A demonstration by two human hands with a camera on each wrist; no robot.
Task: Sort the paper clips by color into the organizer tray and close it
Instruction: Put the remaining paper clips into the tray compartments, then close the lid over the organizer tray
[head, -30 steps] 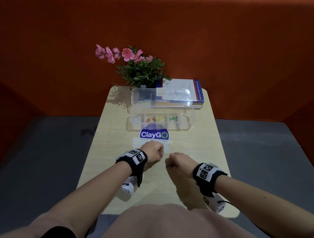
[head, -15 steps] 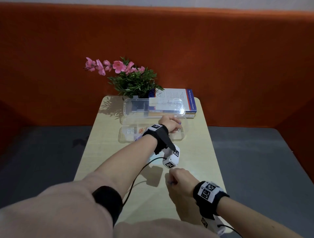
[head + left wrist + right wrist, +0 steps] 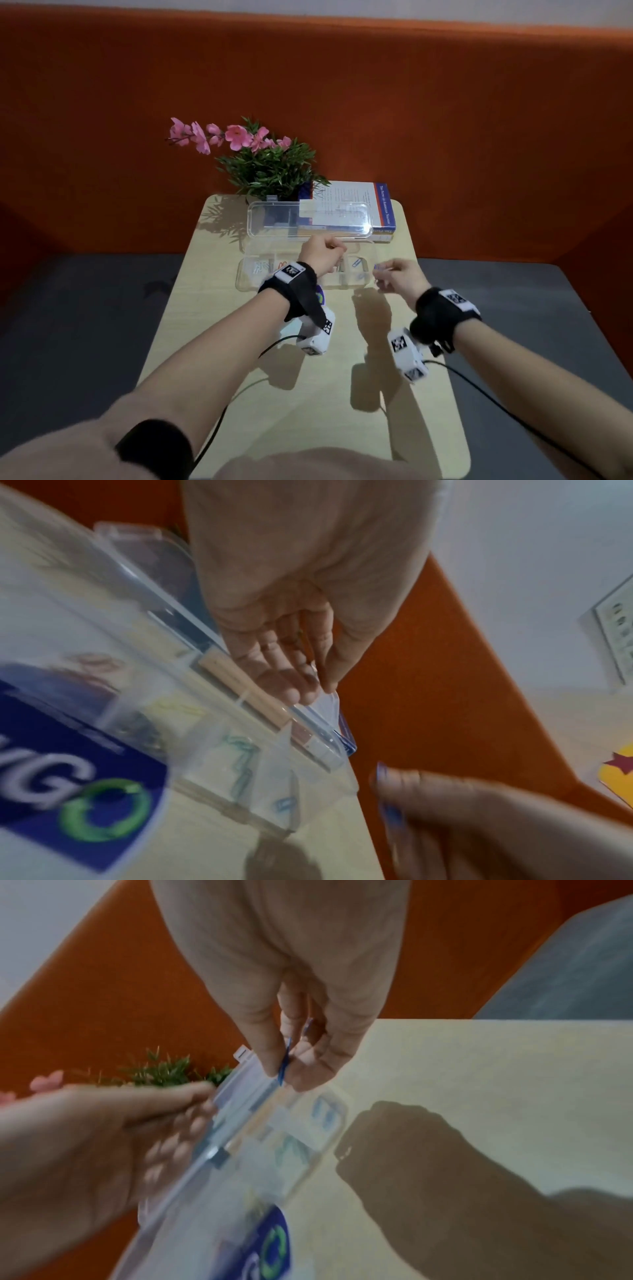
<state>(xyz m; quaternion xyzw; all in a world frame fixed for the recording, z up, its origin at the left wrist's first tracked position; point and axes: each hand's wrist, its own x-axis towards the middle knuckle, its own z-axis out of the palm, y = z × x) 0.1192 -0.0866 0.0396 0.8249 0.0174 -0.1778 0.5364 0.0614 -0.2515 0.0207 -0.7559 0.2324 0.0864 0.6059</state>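
Right hand (image 3: 291,1031) pinching blue paper clip (image 3: 285,1062)

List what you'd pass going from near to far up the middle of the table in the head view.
Wrist cameras, then the two hands, left hand and right hand, over the open organizer tray, then its raised clear lid, then the book, the flowering plant, the orange wall.

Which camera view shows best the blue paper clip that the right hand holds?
The right wrist view: the blue paper clip sits close, pinched by the right hand. The head view shows a tiny blue speck; the left wrist view, a blur.
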